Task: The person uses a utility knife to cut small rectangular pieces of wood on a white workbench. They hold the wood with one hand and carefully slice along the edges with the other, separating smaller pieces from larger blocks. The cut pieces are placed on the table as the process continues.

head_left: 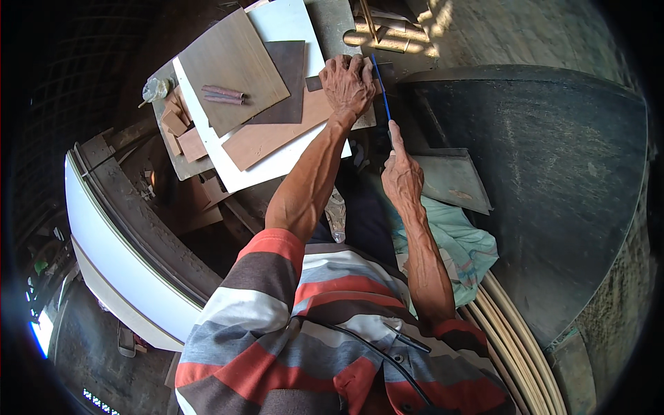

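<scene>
Slim blue blade [382, 88] ahead of right fingers [395, 136], just beside left fingers [356, 64]

Left grip [348, 88] palm-down, fingers [344, 63] bent — right grip [402, 174] curled, index finger [395, 133] stretched forward.

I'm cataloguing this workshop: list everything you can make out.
Flat worktable: one, grey, top
Thin blade: one, blue, upper centre
Narrow strip: one, dark brown, upper centre
Square wooden sheet: one, brown, atop stack
Rectangular sheet: one, dark brown, below it
Long board: one, reddish, beneath both
Large sheet: one, white, beneath these
Rolls: two, reddish, on wooden sheet
Small blocks: several, tan, table's left
Jar: one, clear, table's left
Large panel: one, blackish, right
Crumpled cloth: one, pale green, right
Long strips: several, pale, lower right
Long panel: one, white, left
Striped shirt: one, multicoloured, bottom
Left hand: one, bare, over strip
Right hand: one, bare, holding blade
</scene>
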`<state>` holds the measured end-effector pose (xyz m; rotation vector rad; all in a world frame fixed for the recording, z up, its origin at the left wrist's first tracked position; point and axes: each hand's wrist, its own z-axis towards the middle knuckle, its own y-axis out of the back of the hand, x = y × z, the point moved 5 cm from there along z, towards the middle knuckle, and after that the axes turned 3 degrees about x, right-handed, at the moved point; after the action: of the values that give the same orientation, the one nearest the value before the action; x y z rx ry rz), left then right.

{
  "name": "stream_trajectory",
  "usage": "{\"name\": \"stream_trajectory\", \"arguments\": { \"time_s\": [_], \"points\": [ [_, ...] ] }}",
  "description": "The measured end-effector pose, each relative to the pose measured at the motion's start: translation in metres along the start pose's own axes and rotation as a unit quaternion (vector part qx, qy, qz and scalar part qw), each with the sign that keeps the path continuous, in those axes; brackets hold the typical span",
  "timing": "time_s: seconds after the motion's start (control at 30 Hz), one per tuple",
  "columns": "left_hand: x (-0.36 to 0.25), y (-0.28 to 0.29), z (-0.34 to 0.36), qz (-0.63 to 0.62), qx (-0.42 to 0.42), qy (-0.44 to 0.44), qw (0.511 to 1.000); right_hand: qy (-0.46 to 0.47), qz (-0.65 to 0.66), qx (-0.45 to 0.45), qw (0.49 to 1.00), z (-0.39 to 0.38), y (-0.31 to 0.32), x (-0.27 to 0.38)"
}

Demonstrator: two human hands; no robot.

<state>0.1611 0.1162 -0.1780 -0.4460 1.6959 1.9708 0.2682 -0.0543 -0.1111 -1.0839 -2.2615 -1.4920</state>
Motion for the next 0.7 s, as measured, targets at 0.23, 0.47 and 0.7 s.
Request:
{"name": "stream_trajectory", "arguments": {
  "time_s": [0.23, 0.47, 0.7],
  "points": [
    [-0.001, 0.001, 0.000, 0.014, -0.003, 0.005, 1.000, 0.031, -0.008, -0.028, 0.999, 0.014, 0.002, 0.008],
    [0.000, 0.000, 0.000, 0.018, -0.008, 0.008, 1.000, -0.015, -0.020, 0.025, 0.999, 0.024, 0.007, 0.018],
    [0.001, -0.001, 0.002, 0.016, -0.004, 0.016, 1.000, -0.057, -0.017, 0.014, 0.998, 0.039, 0.009, 0.015]
  ]
}}
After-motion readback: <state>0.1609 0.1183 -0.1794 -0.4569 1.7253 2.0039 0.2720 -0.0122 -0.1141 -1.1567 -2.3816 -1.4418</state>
